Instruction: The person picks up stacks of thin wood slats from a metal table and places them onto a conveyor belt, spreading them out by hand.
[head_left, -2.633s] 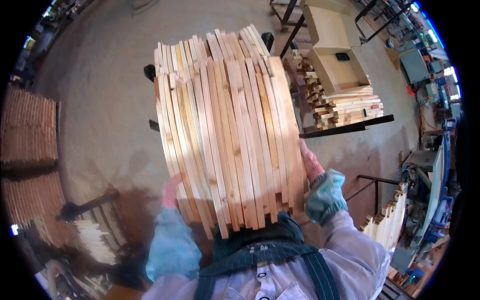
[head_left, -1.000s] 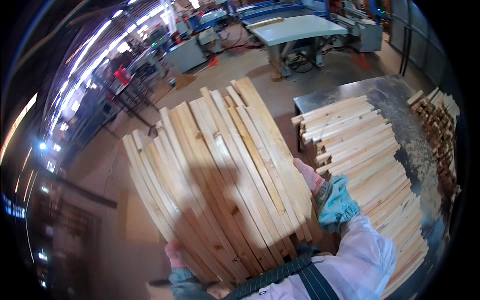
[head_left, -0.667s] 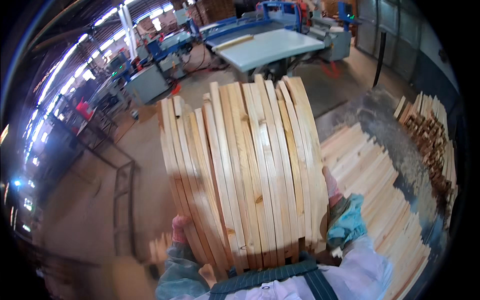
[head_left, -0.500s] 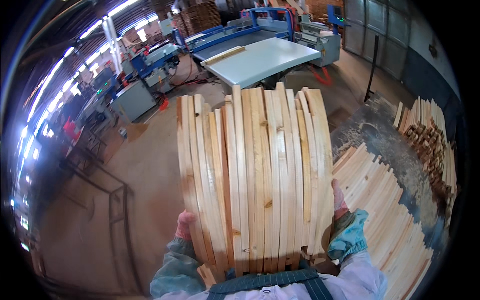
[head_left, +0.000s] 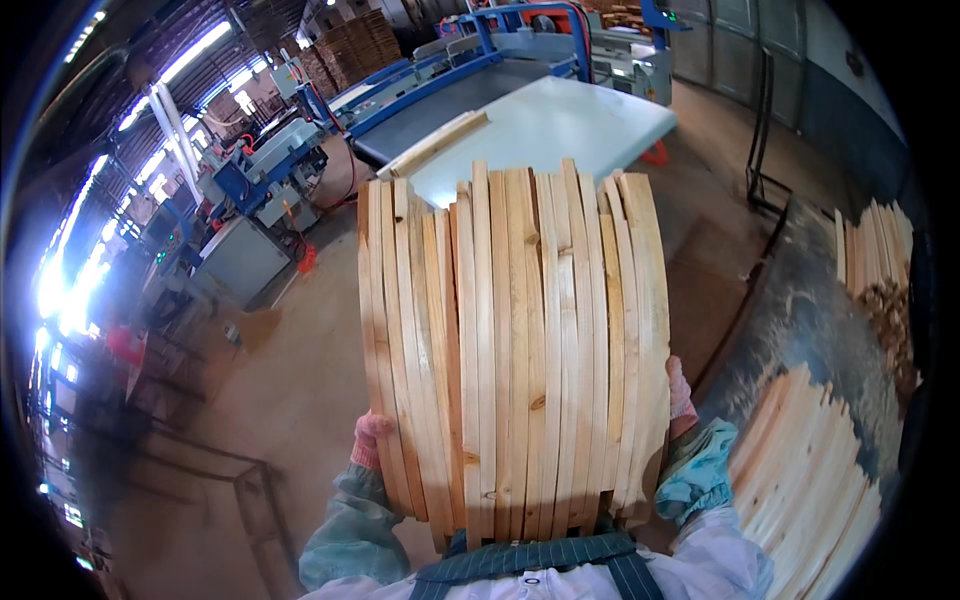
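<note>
A wide bundle of pale wooden strips [head_left: 525, 350] is held upright against my front, its upper ends uneven and a few knots showing. My left hand [head_left: 371, 438], in a pink glove, presses on the bundle's left side. On the opposite side my right hand [head_left: 681, 398], gloved the same, clamps the outermost strip. Both hands squeeze the strips together between them; most of the fingers are hidden behind the wood. Ahead, beyond the strip tops, is a white tabletop [head_left: 570, 125] with a few strips [head_left: 435, 143] lying on its left edge.
Behind the tabletop stands a blue-framed machine [head_left: 480, 50]. To the right, a dark worn table [head_left: 800, 310] bears more wooden strips [head_left: 805, 480] and a further stack [head_left: 880, 250]. A metal frame [head_left: 250, 480] stands low at left; grey machines [head_left: 240, 255] line the left side.
I have moved forward with the bundle, and the white tabletop looks closer. The strips on the right-hand table have slid back toward the lower right. Both hands keep their hold.
</note>
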